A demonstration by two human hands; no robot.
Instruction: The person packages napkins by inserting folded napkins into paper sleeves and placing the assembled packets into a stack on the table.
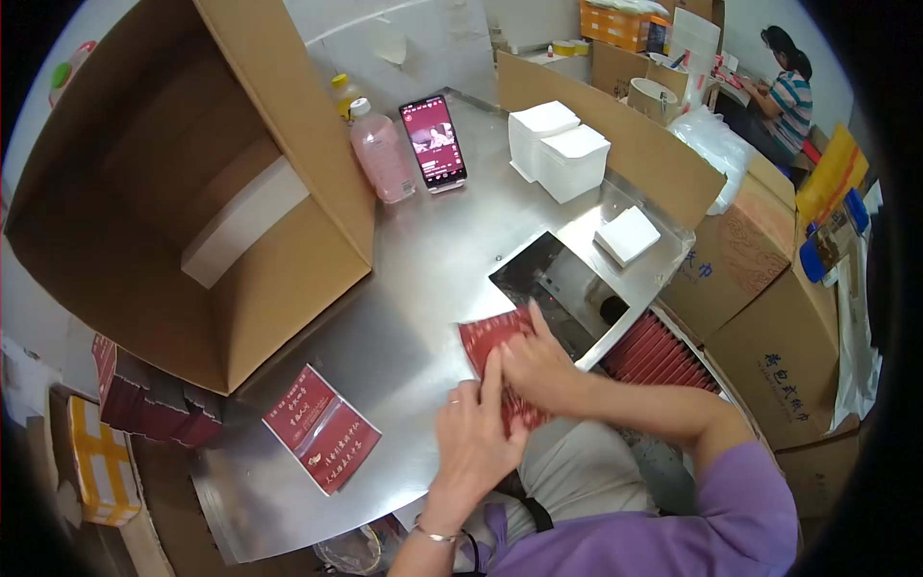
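A red printed tissue packet lies under both my hands near the front edge of the metal table. My right hand grips it from the right, with the index finger stretched along its upper edge. From below, my left hand holds the packet's left side, fingers close together and touching the right hand. Part of the packet is hidden by the fingers. To the left lies a flat red printed packet with a clear strip across its middle. Red packets stand in a row in a box at the right.
A large open carton stands at left, above stacked red packets. Behind are a pink bottle and a propped phone. White tissue stacks and a smaller stack sit near a dark opening. A person sits farther back.
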